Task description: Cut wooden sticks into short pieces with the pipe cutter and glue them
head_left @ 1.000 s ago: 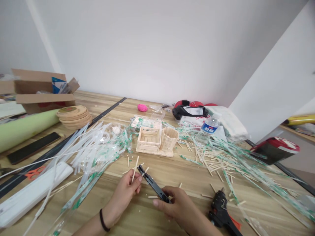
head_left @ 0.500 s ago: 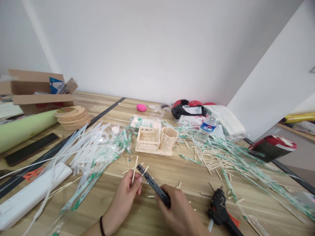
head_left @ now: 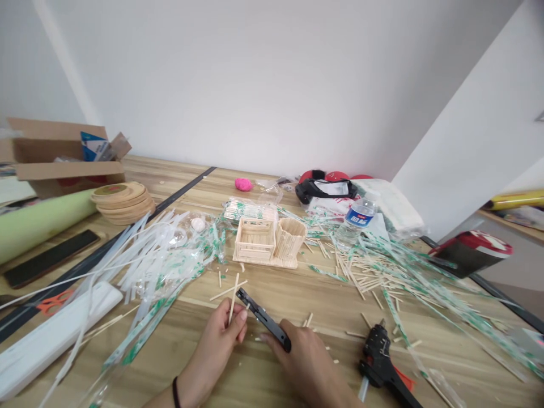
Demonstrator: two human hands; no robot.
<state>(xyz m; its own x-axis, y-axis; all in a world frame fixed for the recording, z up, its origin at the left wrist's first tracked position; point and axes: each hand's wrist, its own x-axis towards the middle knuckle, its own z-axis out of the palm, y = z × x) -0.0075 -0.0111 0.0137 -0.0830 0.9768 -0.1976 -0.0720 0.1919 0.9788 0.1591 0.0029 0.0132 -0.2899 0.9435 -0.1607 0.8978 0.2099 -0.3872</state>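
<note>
Between its thumb and fingers, my left hand (head_left: 225, 328) pinches a thin wooden stick (head_left: 233, 297) that points up; a short light stick end also shows at the thumb. My right hand (head_left: 300, 354) is wrapped round a black cutting tool (head_left: 266, 320), whose tip lies just right of the left fingertips. Beyond the hands stands a small model made of sticks: a square open box (head_left: 255, 241) and a round cup (head_left: 290, 238) on one stick base (head_left: 266, 262).
A glue gun (head_left: 378, 362) lies at the right front, near scattered sticks (head_left: 369, 272) and green-white wrappers. Behind them stands a water bottle (head_left: 357, 221). On the left are plastic strips, scissors (head_left: 55, 302), a white bar (head_left: 59, 340), wooden discs (head_left: 123, 203) and a cardboard box (head_left: 68, 170).
The stick piece that stuck up across the tool's tip is gone from there. A small piece now shows by the model's base. The tool's handles look closer together.
</note>
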